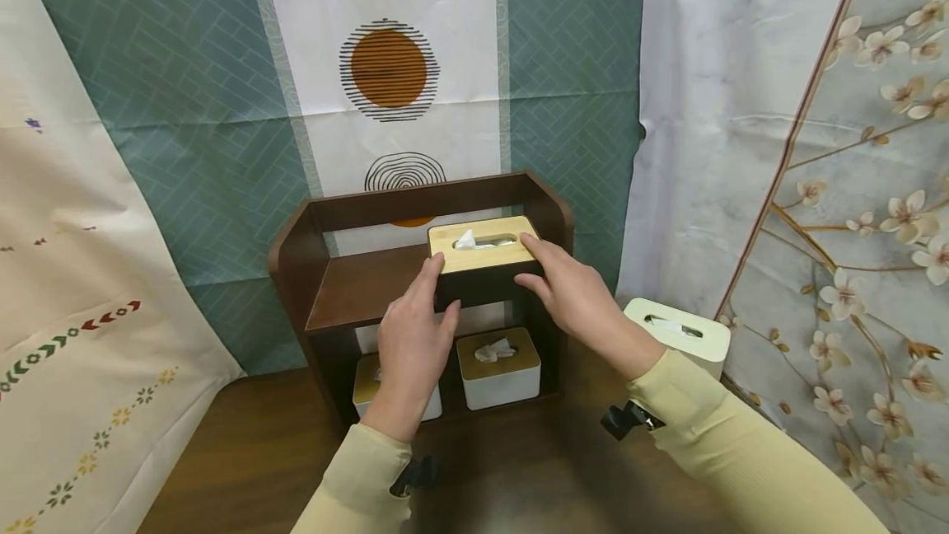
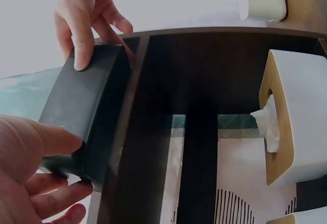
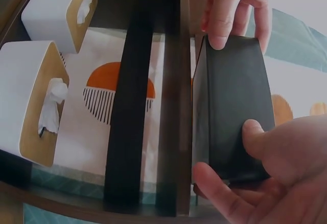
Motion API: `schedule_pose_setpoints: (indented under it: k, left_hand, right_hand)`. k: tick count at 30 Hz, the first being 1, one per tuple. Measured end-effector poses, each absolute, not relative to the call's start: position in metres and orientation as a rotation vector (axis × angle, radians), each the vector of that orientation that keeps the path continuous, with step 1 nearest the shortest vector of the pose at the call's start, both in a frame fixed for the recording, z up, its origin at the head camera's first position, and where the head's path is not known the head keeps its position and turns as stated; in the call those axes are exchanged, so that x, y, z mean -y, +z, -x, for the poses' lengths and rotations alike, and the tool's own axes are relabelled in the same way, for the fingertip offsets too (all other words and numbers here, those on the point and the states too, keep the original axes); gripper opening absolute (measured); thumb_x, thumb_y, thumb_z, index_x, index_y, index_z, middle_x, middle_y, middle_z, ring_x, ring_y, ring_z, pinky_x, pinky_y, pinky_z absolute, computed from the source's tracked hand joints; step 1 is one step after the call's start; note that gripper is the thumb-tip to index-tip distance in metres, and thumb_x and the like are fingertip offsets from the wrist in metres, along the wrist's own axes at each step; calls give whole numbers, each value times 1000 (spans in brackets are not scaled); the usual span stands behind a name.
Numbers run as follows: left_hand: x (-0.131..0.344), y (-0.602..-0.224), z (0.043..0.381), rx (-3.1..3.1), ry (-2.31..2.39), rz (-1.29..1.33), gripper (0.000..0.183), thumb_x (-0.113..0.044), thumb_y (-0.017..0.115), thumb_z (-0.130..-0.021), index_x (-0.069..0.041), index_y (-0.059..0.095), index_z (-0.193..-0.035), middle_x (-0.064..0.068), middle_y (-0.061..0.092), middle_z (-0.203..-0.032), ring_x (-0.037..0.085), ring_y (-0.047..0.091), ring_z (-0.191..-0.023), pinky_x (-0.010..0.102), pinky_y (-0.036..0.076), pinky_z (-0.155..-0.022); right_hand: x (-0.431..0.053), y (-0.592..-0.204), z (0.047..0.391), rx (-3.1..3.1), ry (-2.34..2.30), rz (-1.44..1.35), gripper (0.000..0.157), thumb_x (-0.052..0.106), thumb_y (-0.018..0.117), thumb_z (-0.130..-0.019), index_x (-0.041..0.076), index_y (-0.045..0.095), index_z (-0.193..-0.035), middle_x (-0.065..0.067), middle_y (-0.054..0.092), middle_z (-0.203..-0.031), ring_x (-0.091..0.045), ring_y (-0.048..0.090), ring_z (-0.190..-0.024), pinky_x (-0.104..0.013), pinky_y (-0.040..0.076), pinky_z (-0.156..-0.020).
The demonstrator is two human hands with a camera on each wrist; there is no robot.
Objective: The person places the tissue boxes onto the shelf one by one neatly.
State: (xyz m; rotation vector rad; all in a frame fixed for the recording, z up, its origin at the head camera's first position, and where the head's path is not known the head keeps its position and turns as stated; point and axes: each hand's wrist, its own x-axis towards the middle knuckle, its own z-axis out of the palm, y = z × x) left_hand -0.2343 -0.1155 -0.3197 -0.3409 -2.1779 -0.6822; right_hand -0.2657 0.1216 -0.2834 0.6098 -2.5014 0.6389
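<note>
A black tissue box (image 1: 482,260) with a light wood lid and a white tissue in its slot is at the right part of the upper shelf (image 1: 363,283) of a dark brown rack. My left hand (image 1: 415,324) grips its left end, thumb on the black front face. The right hand (image 1: 577,287) holds the opposite end, with the thumb on the front and fingers over the lid's edge. In the left wrist view, the box's black front (image 2: 84,91) lies between both hands, close along the shelf's front edge.
Below, on the lower shelf, sit two white tissue boxes with wood lids, one at right (image 1: 502,386) and one at left (image 1: 366,392) partly behind my left hand. A pale tissue box (image 1: 678,328) stands right of the rack on the brown table (image 1: 245,443). Patterned cloths (image 1: 215,163) hang behind.
</note>
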Motion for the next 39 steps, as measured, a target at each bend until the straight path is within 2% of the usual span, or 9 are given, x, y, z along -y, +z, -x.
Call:
schedule_pose_setpoints:
  k: [7, 17, 25, 33, 39]
  left_hand:
    - [117, -324, 247, 2235, -720, 307, 80, -11, 91, -93, -14, 54, -164, 15, 59, -160, 46, 72, -123, 63, 54, -106]
    - [119, -327, 257, 2268, -734, 266, 79, -15, 91, -95, -16, 53, -164, 12, 63, -157, 47, 73, -118, 64, 56, -101]
    - [119, -327, 261, 2283, -748, 273, 81, -17, 90, -96, -18, 49, -167, 11, 62, -159, 44, 71, -123, 64, 55, -105]
    - [121, -332, 261, 2267, -754, 296, 84, -14, 90, -95, -16, 47, -168, 14, 60, -160, 45, 70, -126, 65, 52, -109]
    - [120, -333, 261, 2256, -758, 315, 85, -12, 91, -95, -15, 47, -168, 13, 59, -162, 44, 69, -129, 64, 51, -112]
  right_hand:
    - [-117, -283, 277, 2541, 631, -619, 67, 29, 70, -111, 7, 44, -169, -22, 53, -164, -42, 60, -142, -63, 52, -109]
    - [-112, -287, 287, 2546, 604, -606, 65, 31, 68, -111, 10, 46, -168, -22, 55, -163, -44, 67, -132, -64, 55, -104]
    - [-113, -291, 288, 2521, 595, -583, 65, 31, 70, -110, 11, 48, -167, -22, 57, -161, -45, 70, -127, -64, 57, -100]
    - [-116, -301, 290, 2468, 562, -618, 80, 22, 84, -101, 11, 44, -169, -22, 59, -159, -43, 70, -127, -61, 60, -94]
    - [-118, -306, 290, 2440, 582, -609, 89, 18, 88, -97, 12, 40, -171, -22, 61, -157, -42, 69, -128, -60, 59, -97]
